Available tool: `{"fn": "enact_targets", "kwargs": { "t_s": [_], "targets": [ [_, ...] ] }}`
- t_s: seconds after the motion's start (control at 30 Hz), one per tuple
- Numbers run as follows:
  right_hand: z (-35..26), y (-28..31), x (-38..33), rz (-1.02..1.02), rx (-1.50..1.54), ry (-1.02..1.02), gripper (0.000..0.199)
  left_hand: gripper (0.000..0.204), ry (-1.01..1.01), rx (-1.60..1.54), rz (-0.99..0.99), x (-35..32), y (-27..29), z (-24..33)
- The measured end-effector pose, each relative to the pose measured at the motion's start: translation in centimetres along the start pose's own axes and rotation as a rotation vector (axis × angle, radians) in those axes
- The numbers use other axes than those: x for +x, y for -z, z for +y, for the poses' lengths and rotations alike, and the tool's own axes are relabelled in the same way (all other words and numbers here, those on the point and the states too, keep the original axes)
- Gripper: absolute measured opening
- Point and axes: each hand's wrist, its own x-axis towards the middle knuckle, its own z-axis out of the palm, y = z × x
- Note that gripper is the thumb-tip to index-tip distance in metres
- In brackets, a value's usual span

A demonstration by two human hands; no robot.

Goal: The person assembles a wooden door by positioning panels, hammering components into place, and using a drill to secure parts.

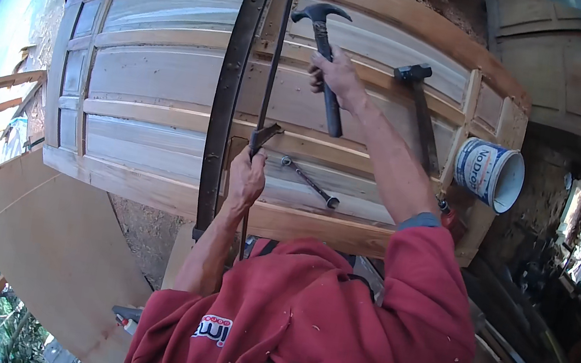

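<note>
My right hand (339, 80) is closed around the handle of a claw hammer (323, 15), raised above a panelled wooden door (163, 76) with its head toward the far side. My left hand (247, 177) is closed on a thin metal bar clamp, just below its dark jaw (265, 136). The clamp's bar (278, 44) runs across the door from far to near. Beside it, on the left, lies a wide dark metal beam (229, 90) dotted with small studs or holes. A wrench (309, 182) rests on the door right of my left hand.
A second hammer (425, 123) with a blocky dark head lies on the door's right part. Close to it, a white and blue bucket (483, 173) is tipped on its side. Plywood sheet (63, 245) stands at the lower left. Old boards (562, 72) are at the far right.
</note>
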Motion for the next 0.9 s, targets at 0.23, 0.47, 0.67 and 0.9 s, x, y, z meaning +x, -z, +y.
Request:
{"fn": "enact_targets", "kwargs": {
  "t_s": [0.23, 0.47, 0.67, 0.9],
  "targets": [
    [0.3, 5.5, -8.1, -0.084, -0.329, -0.175, 0.024, 0.025, -0.029, 0.069, 0.071, -1.2, -1.1, 1.2],
    [1.0, 5.0, -10.0, -0.217, -0.410, -0.082, 0.023, 0.025, -0.116, 0.121, 0.097, -0.9, 0.5, 0.6],
    [2.1, 4.1, -9.7, -0.300, -0.528, -0.224, 0.023, 0.018, -0.126, 0.093, 0.153, -0.9, 0.9, -0.2],
    [-3.6, 2.7, -8.0, -0.200, -0.433, -0.166, 0.026, 0.015, -0.104, 0.018, 0.088, -1.4, 0.0, 0.2]
  ]
}}
